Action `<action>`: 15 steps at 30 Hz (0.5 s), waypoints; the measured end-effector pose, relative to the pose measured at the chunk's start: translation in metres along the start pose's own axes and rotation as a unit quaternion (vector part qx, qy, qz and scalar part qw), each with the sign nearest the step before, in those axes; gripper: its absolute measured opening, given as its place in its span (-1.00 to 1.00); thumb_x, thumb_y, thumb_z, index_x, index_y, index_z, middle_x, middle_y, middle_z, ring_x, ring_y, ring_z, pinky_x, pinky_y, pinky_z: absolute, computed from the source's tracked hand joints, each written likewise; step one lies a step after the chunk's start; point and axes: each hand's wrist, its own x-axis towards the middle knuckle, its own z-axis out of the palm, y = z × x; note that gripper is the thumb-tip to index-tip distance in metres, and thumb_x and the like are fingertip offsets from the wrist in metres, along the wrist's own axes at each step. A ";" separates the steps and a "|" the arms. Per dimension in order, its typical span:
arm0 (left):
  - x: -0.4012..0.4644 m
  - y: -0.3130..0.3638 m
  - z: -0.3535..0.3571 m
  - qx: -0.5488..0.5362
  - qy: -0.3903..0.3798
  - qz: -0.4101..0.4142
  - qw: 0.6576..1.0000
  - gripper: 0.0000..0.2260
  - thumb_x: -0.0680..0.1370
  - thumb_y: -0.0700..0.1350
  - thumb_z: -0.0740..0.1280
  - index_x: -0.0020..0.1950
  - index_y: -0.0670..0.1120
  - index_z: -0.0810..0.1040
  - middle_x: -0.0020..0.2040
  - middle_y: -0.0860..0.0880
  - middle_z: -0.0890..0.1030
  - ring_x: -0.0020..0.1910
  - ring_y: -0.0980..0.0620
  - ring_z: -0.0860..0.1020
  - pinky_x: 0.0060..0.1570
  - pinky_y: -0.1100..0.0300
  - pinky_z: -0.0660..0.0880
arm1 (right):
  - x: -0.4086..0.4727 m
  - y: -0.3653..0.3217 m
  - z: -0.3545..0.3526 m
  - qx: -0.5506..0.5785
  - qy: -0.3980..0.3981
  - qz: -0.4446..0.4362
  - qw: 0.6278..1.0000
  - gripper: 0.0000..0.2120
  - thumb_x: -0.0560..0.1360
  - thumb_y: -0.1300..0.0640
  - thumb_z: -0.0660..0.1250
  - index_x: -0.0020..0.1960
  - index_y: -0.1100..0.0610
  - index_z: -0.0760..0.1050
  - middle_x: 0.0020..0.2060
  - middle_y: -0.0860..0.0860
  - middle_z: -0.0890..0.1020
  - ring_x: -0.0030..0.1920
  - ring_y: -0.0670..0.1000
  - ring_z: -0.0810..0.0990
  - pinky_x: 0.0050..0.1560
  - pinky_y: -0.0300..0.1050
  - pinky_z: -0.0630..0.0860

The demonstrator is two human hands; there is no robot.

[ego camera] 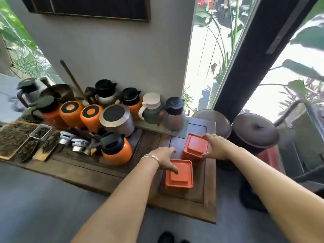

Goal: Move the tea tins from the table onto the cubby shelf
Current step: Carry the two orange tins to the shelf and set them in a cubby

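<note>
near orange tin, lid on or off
On. The near tin stands upright on the wooden table with its square orange lid seated flat on top; the left hand's thumb rests on that lid.

The table (209, 204) is low and made of dark wood, with a framed panel sunk into its right end. On this panel stand two orange square tea tins: the near tin (179, 174) at the front and the far tin (196, 148) just behind it, to the right. Along the back, against the wall, stand several thermos jugs in a group; some are orange (115, 150), one is steel with a black disc on top (117, 120), and one has a white lid (151, 108). At the left end lie flat trays of dark dried leaves (15, 139) and a few small metal pieces (77, 143).
</note>
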 end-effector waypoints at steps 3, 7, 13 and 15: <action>0.014 0.007 0.019 0.026 -0.006 0.002 1.000 -0.07 0.25 0.24 0.52 0.50 -0.03 0.21 0.38 -0.14 0.39 0.36 -0.17 0.36 0.33 -0.06 0.38 | 0.017 0.011 0.012 0.010 0.003 0.006 1.000 -0.13 0.34 -0.11 0.49 0.50 0.07 0.14 0.36 0.14 0.38 0.31 0.17 0.41 0.28 0.08 0.42; 0.028 0.006 0.042 0.057 0.005 0.002 0.998 0.02 0.25 0.27 0.51 0.54 -0.02 0.06 0.49 -0.14 0.20 0.47 -0.17 0.18 0.39 -0.13 0.28 | 0.044 0.026 0.028 0.001 0.020 -0.001 1.000 -0.09 0.31 -0.14 0.51 0.50 0.09 0.13 0.40 0.13 0.34 0.35 0.17 0.36 0.29 0.11 0.40; 0.036 -0.002 0.081 0.120 -0.020 0.020 0.992 0.25 0.20 0.35 0.50 0.56 0.00 -0.29 0.57 -0.17 -0.22 0.54 -0.17 -0.23 0.47 -0.25 -0.16 | 0.083 0.036 0.047 -0.040 0.038 -0.019 0.998 0.10 0.25 -0.26 0.50 0.55 0.09 -0.02 0.51 0.17 0.14 0.48 0.20 0.15 0.45 0.08 0.19; 0.037 -0.006 0.091 0.133 -0.016 0.026 0.991 0.28 0.20 0.31 0.52 0.52 0.03 -0.38 0.56 -0.15 -0.26 0.54 -0.16 -0.26 0.46 -0.26 -0.21 | 0.096 0.036 0.054 -0.061 0.023 -0.022 0.998 0.17 0.21 -0.34 0.47 0.55 0.09 -0.10 0.52 0.21 0.08 0.51 0.21 0.09 0.47 0.06 0.11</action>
